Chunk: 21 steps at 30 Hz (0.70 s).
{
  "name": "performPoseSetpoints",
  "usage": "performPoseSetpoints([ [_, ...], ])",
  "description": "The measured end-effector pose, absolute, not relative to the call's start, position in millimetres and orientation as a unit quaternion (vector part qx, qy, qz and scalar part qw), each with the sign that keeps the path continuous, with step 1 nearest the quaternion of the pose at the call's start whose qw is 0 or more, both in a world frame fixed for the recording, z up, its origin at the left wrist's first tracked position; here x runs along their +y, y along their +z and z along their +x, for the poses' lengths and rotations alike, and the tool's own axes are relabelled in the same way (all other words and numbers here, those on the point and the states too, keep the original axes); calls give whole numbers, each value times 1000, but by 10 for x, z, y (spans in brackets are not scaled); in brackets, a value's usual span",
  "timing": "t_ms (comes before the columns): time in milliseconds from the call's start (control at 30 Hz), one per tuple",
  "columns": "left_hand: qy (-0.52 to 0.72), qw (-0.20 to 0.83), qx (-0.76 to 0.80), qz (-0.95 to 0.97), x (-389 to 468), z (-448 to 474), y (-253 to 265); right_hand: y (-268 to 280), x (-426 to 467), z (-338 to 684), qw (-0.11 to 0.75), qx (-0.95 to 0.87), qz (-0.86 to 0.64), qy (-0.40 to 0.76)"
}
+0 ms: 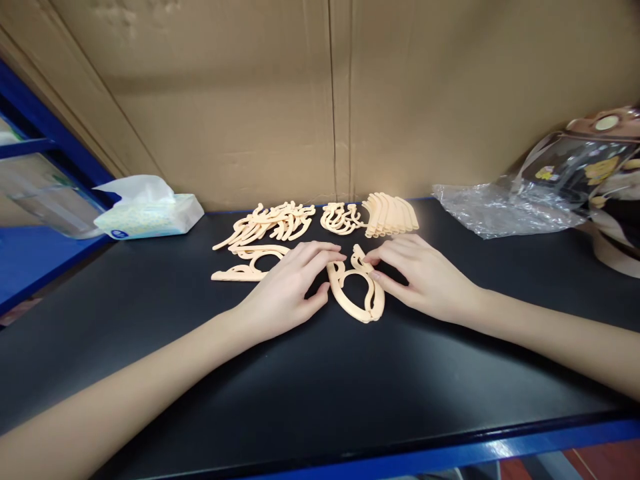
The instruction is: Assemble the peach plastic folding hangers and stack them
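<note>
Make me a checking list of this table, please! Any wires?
Surface: black table.
Work: near piece, roughly ring-shaped; left piece, partly hidden; left pile, middle pile and right stack behind.
Clutter: tissue box at left; plastic wrap and strapped bag at right.
Hands: left hand open, by near piece, touch unclear; right hand has fingertips on it, grip unclear.
Cables: nothing seen.
Surroundings: cardboard behind, blue shelf at left.

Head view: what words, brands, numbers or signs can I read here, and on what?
None can be read.
Tissue pack: blue oval logo, too small and blurred to read.
Clear bag: cartoon patches, no lettering I can make out.
Folding hanger: no marking I can make out.
</note>
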<state>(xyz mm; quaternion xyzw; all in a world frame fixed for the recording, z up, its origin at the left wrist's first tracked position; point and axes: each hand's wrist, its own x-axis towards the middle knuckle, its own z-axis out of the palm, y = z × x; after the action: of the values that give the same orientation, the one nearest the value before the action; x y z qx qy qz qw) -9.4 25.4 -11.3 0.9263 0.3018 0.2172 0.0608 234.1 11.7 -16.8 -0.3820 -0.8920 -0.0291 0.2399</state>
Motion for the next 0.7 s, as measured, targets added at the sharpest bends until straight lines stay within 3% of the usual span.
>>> performPoseSetpoints([
  [400, 202, 104, 337, 914, 216, -88, -134, -189, 98, 2364, 154, -939, -291, 102],
  [700, 169, 101, 322, 926, 221, -93, -119, -162, 113, 2327, 235, -905, -345, 80],
])
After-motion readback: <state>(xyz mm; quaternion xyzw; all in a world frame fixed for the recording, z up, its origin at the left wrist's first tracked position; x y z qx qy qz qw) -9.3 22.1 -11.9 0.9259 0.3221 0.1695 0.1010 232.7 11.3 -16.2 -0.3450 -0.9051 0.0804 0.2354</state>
